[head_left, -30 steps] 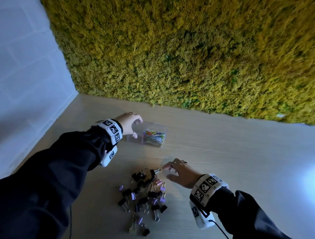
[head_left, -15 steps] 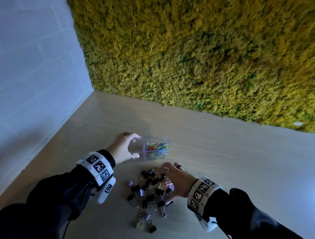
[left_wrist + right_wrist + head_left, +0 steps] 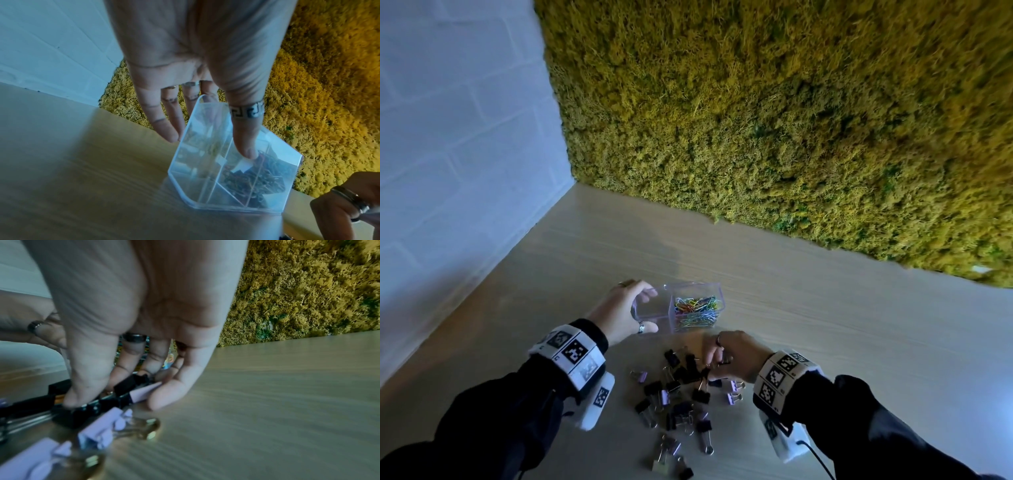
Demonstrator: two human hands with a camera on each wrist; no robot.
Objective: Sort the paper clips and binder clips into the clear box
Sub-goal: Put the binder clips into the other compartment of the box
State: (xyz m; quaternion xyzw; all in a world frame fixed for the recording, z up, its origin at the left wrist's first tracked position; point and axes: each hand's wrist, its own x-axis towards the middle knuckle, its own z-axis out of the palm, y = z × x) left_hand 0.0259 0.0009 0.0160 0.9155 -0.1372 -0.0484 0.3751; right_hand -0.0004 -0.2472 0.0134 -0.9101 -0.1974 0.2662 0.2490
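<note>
A clear box [image 3: 690,286] with two compartments stands on the wooden table. Its right compartment holds coloured paper clips [image 3: 697,308]; its left one looks empty. My left hand [image 3: 652,310] grips the box's left end, thumb on the near wall and fingers on the far wall, also seen from the left wrist as hand [image 3: 207,146] and box [image 3: 205,186]. Black and lilac binder clips [image 3: 678,394] lie in a loose pile in front of the box. My right hand [image 3: 714,363] is on the pile's far right, fingers curled round a few clips. In the right wrist view the hand [image 3: 115,395] holds a black clip [image 3: 127,384].
A moss-covered wall [image 3: 791,137] rises behind the table [image 3: 825,325], and a white brick wall [image 3: 448,171] borders it on the left. Bare wood stretches to the right of the box. Lilac clips [image 3: 98,430] lie just in front of my right wrist.
My left hand has drawn the box closer to the pile. My right hand has moved from the pile's far edge onto the clips and curled its fingers round some.
</note>
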